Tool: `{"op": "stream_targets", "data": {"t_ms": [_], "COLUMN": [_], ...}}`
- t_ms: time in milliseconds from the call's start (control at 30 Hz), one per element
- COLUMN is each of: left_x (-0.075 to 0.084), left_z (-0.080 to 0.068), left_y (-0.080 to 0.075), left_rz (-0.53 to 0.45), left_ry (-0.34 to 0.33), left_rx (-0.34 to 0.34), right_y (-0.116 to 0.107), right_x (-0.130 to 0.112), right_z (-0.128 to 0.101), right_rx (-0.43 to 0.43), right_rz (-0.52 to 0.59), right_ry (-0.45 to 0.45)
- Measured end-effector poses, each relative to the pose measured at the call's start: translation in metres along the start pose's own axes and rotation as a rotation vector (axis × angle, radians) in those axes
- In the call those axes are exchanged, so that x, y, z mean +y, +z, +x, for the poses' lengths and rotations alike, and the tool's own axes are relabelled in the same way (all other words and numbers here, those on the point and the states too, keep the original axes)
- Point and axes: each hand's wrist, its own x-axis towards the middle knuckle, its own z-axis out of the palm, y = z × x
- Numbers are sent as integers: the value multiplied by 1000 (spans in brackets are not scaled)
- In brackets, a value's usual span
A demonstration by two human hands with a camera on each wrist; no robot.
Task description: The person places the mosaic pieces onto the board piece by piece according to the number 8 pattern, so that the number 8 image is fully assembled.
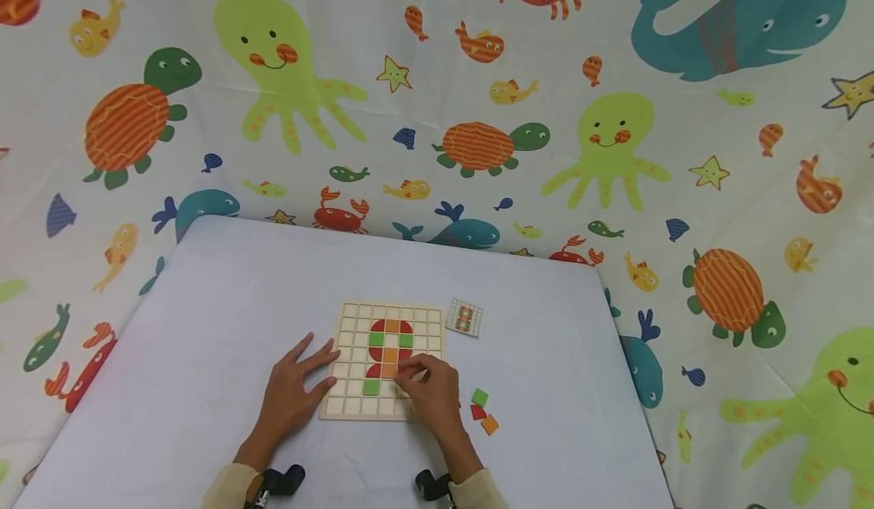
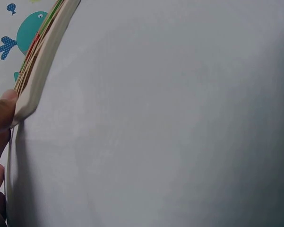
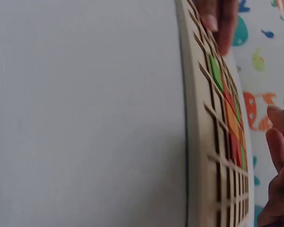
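A wooden grid board [image 1: 355,342] lies on the white table and holds red, green and orange tiles [image 1: 391,340] in its middle columns. My left hand [image 1: 300,380] lies flat with its fingers spread, and the fingertips rest on the board's left edge. The left wrist view shows those fingertips [image 2: 1,113] against the board's rim [image 2: 38,80]. My right hand [image 1: 418,378] has its fingers bent down onto the board's lower right cells. Whether it pinches a tile is hidden. In the right wrist view its fingers [image 3: 279,156] hover by the board [image 3: 203,142].
Three loose tiles lie right of the board: green [image 1: 480,397], red [image 1: 478,412], orange [image 1: 489,424]. A small pattern card [image 1: 464,317] sits off the board's upper right corner. A sea-animal print cloth [image 1: 437,99] hangs behind the table [image 1: 205,304].
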Motion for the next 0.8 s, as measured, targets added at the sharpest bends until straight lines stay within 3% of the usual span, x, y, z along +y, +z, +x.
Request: {"op": "stream_targets", "data": {"t_ms": [433, 800], "left_x": [2, 1], "left_z": [0, -1], "left_y": [-1, 0], "left_rz": [14, 8], "left_ry": [-13, -31], "left_rx": [-11, -22], "right_y": [-76, -111], "right_x": [40, 69], "right_z": [-6, -23], "right_rx": [209, 246], "right_rz": [-39, -135], "right_ry": [92, 218]}}
